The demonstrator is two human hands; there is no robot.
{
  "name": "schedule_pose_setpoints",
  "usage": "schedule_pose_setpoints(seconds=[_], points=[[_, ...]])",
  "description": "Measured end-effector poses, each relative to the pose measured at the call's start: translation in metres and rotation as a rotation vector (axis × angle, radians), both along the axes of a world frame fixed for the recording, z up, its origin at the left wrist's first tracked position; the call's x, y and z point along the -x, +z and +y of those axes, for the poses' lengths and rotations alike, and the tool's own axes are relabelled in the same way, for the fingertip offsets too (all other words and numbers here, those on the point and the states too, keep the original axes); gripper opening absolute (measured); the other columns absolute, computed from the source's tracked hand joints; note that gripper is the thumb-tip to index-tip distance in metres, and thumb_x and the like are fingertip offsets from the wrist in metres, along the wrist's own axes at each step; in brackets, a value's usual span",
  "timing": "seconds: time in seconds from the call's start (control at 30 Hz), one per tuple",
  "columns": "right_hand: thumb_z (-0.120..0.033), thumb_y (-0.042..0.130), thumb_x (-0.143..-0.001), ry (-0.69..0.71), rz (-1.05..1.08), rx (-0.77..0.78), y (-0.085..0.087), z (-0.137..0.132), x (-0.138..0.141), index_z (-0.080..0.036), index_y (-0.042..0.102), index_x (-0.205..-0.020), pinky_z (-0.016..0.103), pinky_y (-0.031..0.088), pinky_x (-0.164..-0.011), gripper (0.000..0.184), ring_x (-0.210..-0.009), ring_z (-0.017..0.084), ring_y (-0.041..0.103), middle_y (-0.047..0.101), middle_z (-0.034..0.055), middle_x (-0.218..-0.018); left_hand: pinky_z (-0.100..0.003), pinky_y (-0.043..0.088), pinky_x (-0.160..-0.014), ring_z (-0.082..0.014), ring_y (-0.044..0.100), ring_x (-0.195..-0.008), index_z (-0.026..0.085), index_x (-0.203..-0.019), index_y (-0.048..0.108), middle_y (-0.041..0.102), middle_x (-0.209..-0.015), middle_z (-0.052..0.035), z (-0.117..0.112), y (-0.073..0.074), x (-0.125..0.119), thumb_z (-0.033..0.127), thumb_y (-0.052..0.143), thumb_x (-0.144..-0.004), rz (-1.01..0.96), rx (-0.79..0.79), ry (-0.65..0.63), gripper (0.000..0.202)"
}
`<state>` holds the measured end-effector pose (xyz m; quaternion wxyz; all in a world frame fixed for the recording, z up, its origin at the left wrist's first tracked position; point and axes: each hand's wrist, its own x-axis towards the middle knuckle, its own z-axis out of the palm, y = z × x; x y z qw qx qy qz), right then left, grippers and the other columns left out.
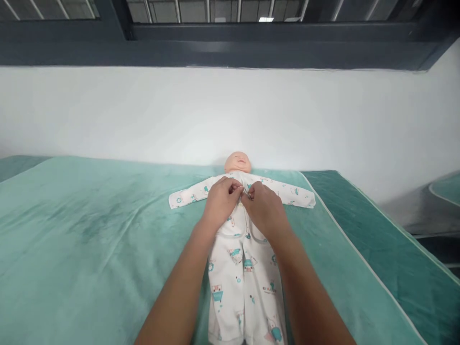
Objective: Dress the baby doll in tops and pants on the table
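Observation:
A baby doll (237,162) lies on its back, its head toward the wall. It wears a white baby shirt (297,194) with small teal and pink prints, both sleeves spread out to the sides. Matching printed trousers (230,273) cover its lower body. At the chest, my left hand (223,199) pinches one front edge of the shirt. Close beside it, my right hand (265,206) pinches the opposite edge with bent fingers. A small button shows just below my fingertips. Whatever sits between the fingertips is too small to make out.
A light green sheet (108,230) covers the surface under the doll, with darker green cloth (362,211) along the right. The white wall (161,115) rises right behind the doll's head. Above it runs a dark window frame (251,45) with bars.

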<state>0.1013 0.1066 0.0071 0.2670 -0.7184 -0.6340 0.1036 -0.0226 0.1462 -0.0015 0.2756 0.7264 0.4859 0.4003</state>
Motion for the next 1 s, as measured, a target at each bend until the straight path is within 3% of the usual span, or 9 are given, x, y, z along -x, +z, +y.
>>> schedule_pose_setpoints(seconds=[0.13, 0.27, 0.37, 0.5, 0.7, 0.9, 1.0], points=[[-0.028, 0.047, -0.086, 0.019, 0.105, -0.033, -0.005, 0.007, -0.003, -0.023, 0.047, -0.074, 0.03, 0.03, -0.06, 0.013, -0.068, 0.019, 0.051, 0.06, 0.0033, -0.075, -0.027, 0.044, -0.072, -0.0144, 0.059, -0.074, 0.019, -0.077, 0.065, 0.066, -0.079, -0.0012, 0.004, -0.004, 0.002, 0.021, 0.061, -0.08, -0.091, 0.085, -0.006, 0.006], [-0.034, 0.056, -0.081, 0.06, 0.437, -0.014, -0.008, 0.011, -0.018, -0.022, 0.06, -0.078, 0.028, 0.036, -0.06, 0.013, -0.066, 0.017, 0.054, 0.063, 0.0004, -0.072, -0.026, 0.043, -0.067, -0.0135, 0.058, -0.07, 0.019, -0.078, 0.066, 0.066, -0.076, -0.0007, 0.009, -0.006, 0.005, 0.027, 0.063, -0.08, -0.201, 0.135, -0.031, 0.01], [-0.04, 0.061, -0.079, 0.058, 0.648, 0.06, -0.01, 0.013, -0.027, -0.021, 0.065, -0.083, 0.027, 0.034, -0.052, 0.019, -0.055, 0.013, 0.048, 0.059, -0.0017, -0.066, -0.025, 0.042, -0.064, -0.0126, 0.057, -0.069, 0.019, -0.078, 0.067, 0.066, -0.076, -0.0003, 0.01, -0.005, 0.005, 0.03, 0.064, -0.08, -0.282, 0.161, -0.026, 0.012], [-0.044, 0.063, -0.079, 0.095, 0.853, 0.051, -0.015, 0.014, -0.029, -0.022, 0.069, -0.092, 0.026, 0.036, -0.051, 0.026, -0.058, 0.013, 0.051, 0.064, 0.0004, -0.077, -0.024, 0.041, -0.061, -0.0116, 0.055, -0.066, 0.019, -0.077, 0.067, 0.065, -0.074, 0.0002, 0.009, 0.0, 0.002, 0.031, 0.066, -0.078, -0.36, 0.226, -0.03, 0.013], [-0.046, 0.067, -0.078, 0.102, 0.898, -0.021, -0.016, 0.013, -0.019, -0.021, 0.07, -0.095, 0.026, 0.044, -0.061, 0.031, -0.07, 0.015, 0.057, 0.067, 0.0027, -0.084, -0.023, 0.038, -0.055, -0.0097, 0.05, -0.059, 0.018, -0.075, 0.068, 0.063, -0.068, 0.0007, 0.006, 0.005, 0.001, 0.028, 0.068, -0.075, -0.415, 0.346, -0.062, 0.01], [-0.048, 0.07, -0.075, 0.097, 0.941, 0.016, -0.017, 0.012, -0.02, -0.022, 0.071, -0.096, 0.022, 0.029, -0.044, 0.034, -0.051, 0.008, 0.039, 0.055, -0.0032, -0.068, -0.023, 0.036, -0.053, -0.0085, 0.05, -0.057, 0.018, -0.075, 0.067, 0.064, -0.068, 0.0, 0.006, 0.005, 0.003, 0.029, 0.07, -0.073, -0.485, 0.397, -0.081, 0.012], [-0.049, 0.071, -0.074, 0.104, 0.954, 0.031, -0.016, 0.011, -0.02, -0.021, 0.07, -0.097, 0.022, 0.027, -0.043, 0.035, -0.049, 0.007, 0.037, 0.052, -0.0041, -0.067, -0.023, 0.037, -0.054, -0.0086, 0.051, -0.057, 0.017, -0.073, 0.065, 0.064, -0.068, -0.0003, 0.008, 0.003, 0.002, 0.029, 0.071, -0.072, -0.504, 0.39, -0.094, 0.013]])
